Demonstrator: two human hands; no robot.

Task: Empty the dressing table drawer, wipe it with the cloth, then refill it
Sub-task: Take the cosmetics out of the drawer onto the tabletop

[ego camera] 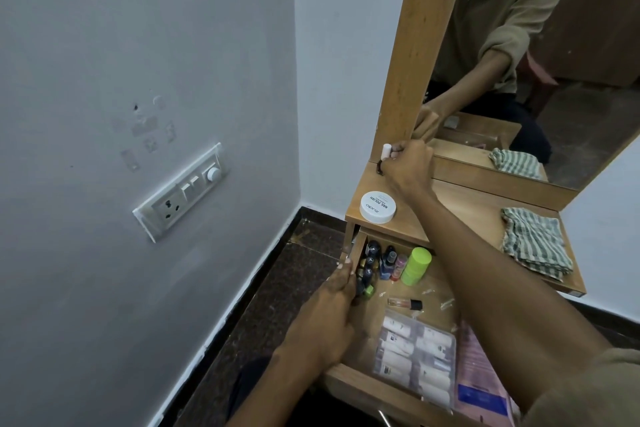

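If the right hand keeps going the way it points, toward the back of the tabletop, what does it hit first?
Most likely the wooden mirror frame: the right hand, gripping a small white-capped item, is already at its foot. Depth is unclear.

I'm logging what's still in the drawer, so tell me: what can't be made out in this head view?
- Small bottles at the drawer's left wall: labels too small, partly hidden by the left hand.
- Item with a white cap in the right hand: fingers cover its body.
- Pink packet: hidden by the right forearm and cut off by the bottom edge.
- Clear pouch: print blurred.
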